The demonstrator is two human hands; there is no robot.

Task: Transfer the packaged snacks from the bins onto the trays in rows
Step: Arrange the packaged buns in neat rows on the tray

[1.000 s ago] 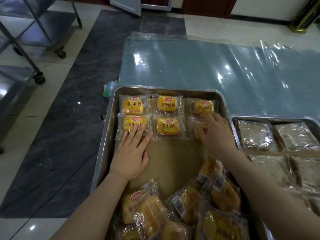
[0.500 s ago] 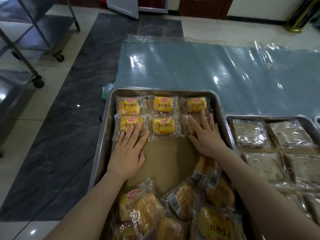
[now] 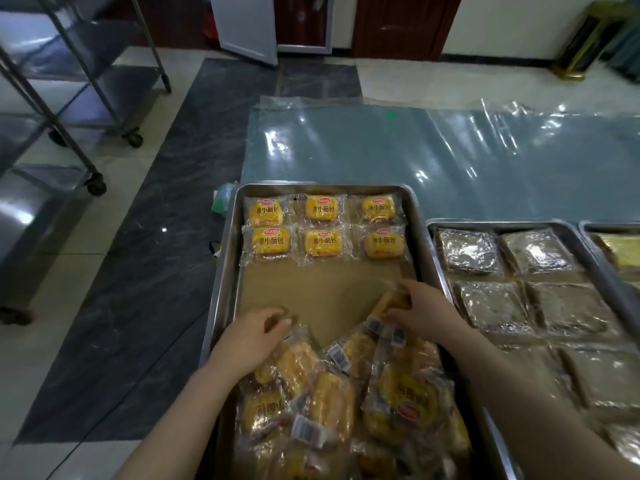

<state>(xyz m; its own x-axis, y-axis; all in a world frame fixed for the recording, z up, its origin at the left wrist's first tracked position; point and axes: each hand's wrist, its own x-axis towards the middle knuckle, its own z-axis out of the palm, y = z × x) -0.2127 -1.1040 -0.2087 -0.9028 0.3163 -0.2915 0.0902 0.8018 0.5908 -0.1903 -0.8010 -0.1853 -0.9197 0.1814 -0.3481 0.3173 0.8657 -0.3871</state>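
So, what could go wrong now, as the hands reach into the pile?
The right hand grips a pack at the edge of the loose pile, so pulling it may drag overlapping neighbours along. Several packs there lie barcode up, while the finished rows show labels, so one could land face down.

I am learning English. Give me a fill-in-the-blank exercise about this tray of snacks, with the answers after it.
1. The neat snack packs at the far end of the tray lie in two rows of ___ each.
2. The bare middle of the tray shows ___ lining paper.
3. The right hand grips a pack from the loose pile at the ___ end of the tray.
4. The second tray, with silvery packs, stands to the ___ of it.
Answers: three; brown; near; right.
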